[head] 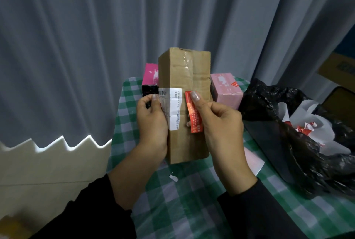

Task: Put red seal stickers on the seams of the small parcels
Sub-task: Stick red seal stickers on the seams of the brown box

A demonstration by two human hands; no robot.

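Note:
A tall brown cardboard parcel (190,73) is held upright above the checked table, its taped seam running down the front face and a white shipping label on its lower left. My left hand (151,121) grips the parcel's left edge over the label. My right hand (217,121) pinches a red seal sticker (193,112) and holds it against the parcel's front, just right of the label. The parcel's lower right side is hidden behind my right hand.
Behind the parcel stand a pink-and-black box (149,81) on the left and a pale pink box (226,89) on the right. A black plastic bag (299,142) with white and red paper scraps fills the table's right side. The green checked tablecloth (184,200) lies below, grey curtains behind.

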